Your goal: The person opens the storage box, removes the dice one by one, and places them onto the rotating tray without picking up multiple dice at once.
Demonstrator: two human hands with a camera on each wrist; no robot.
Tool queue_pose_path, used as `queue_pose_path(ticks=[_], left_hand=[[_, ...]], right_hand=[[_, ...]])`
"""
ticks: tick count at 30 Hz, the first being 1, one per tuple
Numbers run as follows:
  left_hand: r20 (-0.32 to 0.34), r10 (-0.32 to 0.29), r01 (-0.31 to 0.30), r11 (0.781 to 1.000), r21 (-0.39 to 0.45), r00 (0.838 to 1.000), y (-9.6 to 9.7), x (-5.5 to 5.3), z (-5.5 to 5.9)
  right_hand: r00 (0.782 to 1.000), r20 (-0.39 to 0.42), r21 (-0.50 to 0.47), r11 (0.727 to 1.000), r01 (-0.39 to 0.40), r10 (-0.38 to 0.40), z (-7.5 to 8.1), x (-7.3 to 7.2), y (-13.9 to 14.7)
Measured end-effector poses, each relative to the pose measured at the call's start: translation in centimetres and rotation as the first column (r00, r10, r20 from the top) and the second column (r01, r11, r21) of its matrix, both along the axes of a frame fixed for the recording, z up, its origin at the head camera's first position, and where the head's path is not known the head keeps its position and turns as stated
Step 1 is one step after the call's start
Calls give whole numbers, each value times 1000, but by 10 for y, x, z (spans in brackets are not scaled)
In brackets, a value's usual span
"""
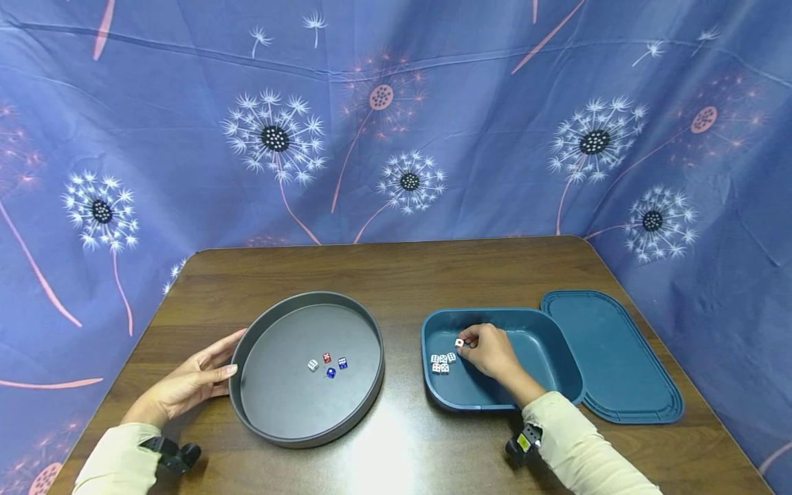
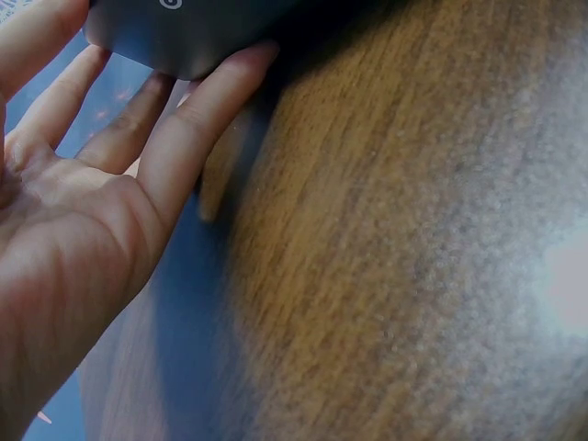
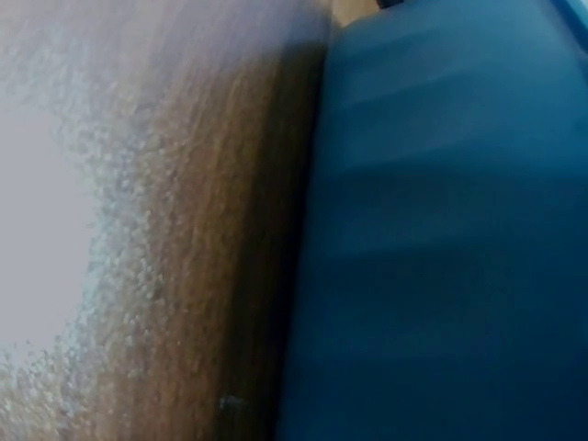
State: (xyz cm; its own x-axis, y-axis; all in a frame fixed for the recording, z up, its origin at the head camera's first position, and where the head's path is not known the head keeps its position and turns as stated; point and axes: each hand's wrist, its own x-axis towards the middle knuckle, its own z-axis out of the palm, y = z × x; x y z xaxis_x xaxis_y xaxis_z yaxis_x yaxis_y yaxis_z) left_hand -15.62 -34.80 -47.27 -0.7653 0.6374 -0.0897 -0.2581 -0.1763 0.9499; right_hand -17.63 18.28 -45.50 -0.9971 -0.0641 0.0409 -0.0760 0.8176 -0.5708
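My left hand [image 1: 188, 381] rests against the left side of a round dark grey tray [image 1: 272, 434]; its fairly straight fingers touch the outer wall in the left wrist view. Inside the tray lie a white die [image 1: 313, 365], a red die [image 1: 326, 357] and two blue dice [image 1: 343, 363]. Over the left part of a rectangular teal bin [image 1: 544, 344], my right hand [image 1: 491, 354] pinches a white die with a red dot [image 1: 459, 342] between thumb and fingers. Several white dice [image 1: 443, 359] sit grouped just left of that hand. The right wrist view shows the bin's outer wall but no hand.
A teal lid [image 1: 625, 357] lies flat on the wooden table [image 1: 396, 268], against the bin's right side. Blue dandelion-print cloth [image 1: 470, 137] hangs behind and beside the table. Small dark wrist cameras [image 1: 179, 457] are strapped at both cuffs.
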Motion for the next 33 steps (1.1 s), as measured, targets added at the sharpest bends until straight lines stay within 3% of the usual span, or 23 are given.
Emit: queue_pose_path(ticks=[9, 16, 25, 33], left_hand=[[7, 4, -4, 1000, -7, 1000, -1, 0, 0], [7, -1, 1, 1000, -2, 1000, -1, 0, -1], [-16, 26, -27, 999, -34, 1000, 0, 1, 0], [-44, 25, -27, 999, -29, 999, 1, 1, -1]], right_hand=[[1000, 5, 23, 1000, 10, -10, -1, 0, -1], [1000, -9, -7, 1000, 15, -15, 7, 2, 1], [998, -53, -62, 998, -27, 23, 34, 7, -9], [991, -93, -108, 989, -102, 93, 58, 12, -52]])
